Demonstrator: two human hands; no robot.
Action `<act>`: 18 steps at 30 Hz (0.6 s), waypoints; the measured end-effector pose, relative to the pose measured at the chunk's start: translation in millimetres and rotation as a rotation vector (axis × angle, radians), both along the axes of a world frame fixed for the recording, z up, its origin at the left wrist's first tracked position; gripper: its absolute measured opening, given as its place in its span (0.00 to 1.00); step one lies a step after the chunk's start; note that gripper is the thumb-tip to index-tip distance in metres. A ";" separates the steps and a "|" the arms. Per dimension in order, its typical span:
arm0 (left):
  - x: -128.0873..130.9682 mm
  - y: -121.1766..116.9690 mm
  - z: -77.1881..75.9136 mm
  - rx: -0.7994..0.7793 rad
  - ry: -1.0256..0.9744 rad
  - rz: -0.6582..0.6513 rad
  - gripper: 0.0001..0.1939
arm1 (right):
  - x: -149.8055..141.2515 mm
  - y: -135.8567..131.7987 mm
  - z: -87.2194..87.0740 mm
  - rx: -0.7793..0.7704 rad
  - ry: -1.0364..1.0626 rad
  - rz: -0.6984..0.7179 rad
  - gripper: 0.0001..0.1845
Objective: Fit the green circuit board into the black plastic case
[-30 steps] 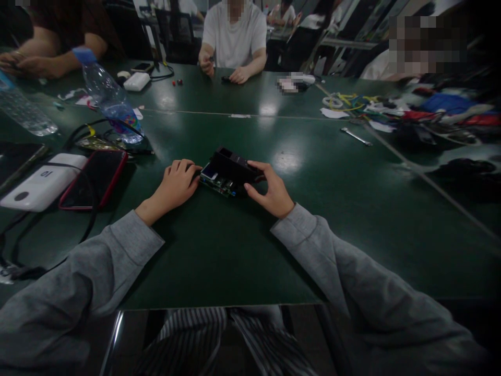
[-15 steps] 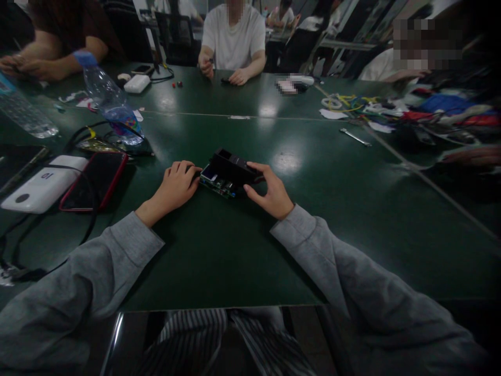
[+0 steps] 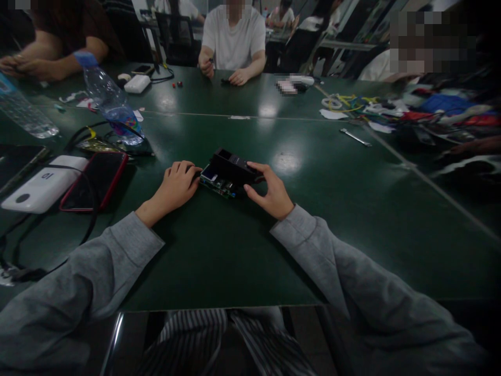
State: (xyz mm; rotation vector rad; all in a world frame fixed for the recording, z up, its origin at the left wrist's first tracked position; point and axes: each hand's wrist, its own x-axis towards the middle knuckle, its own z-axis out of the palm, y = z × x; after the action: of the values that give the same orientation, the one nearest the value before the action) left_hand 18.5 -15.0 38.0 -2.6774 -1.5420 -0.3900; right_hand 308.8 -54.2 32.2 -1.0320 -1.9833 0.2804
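A black plastic housing (image 3: 237,166) with a rectangular opening lies tilted over a green circuit board (image 3: 222,189) in front of me. My right hand (image 3: 270,192) grips the right end of the housing between thumb and fingers. At the board's left end, my left hand (image 3: 180,181) has its fingers curled against the edge, holding it. A small dark screen (image 3: 210,173) shows on the board beside the housing. The housing hides the rest of the board, and my left fingertips are partly out of sight.
To the left lie a red-cased phone (image 3: 96,181), a white power bank (image 3: 44,184), black cables and a plastic bottle (image 3: 119,117). A wrench (image 3: 355,137) rests at the right, near a pile of cables and coloured items (image 3: 442,112). Several people sit around the table (image 3: 219,250).
My hands, the housing and the board look the same as before. At the far right, a co-worker's hand has shifted and a pale shape now shows there.
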 end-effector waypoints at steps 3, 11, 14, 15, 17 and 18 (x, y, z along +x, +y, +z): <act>-0.3 0.1 -0.4 0.005 -0.001 0.005 0.20 | -0.3 0.2 0.4 -0.007 -0.004 -0.007 0.29; -0.3 1.5 -2.5 0.001 -0.007 0.006 0.20 | 0.3 0.9 -1.1 -0.028 -0.005 -0.004 0.30; -0.2 1.7 -2.9 -0.004 -0.015 0.014 0.20 | 0.2 0.9 -1.4 -0.034 -0.003 -0.002 0.30; -0.2 1.6 -3.0 -0.005 -0.016 0.014 0.20 | 0.2 0.9 -1.5 -0.037 -0.003 -0.003 0.30; -0.2 1.4 -2.9 -0.007 -0.019 0.010 0.20 | 0.2 1.0 -1.5 -0.048 -0.005 -0.007 0.30; -0.2 1.3 -2.9 -0.007 -0.022 0.009 0.20 | 0.2 1.0 -1.4 -0.053 -0.007 -0.009 0.30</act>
State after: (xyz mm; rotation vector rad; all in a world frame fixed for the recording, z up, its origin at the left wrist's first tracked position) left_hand 18.3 -13.7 35.2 -2.6797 -1.5635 -0.4154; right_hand 309.1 -53.2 30.7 -1.0762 -1.9861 0.3272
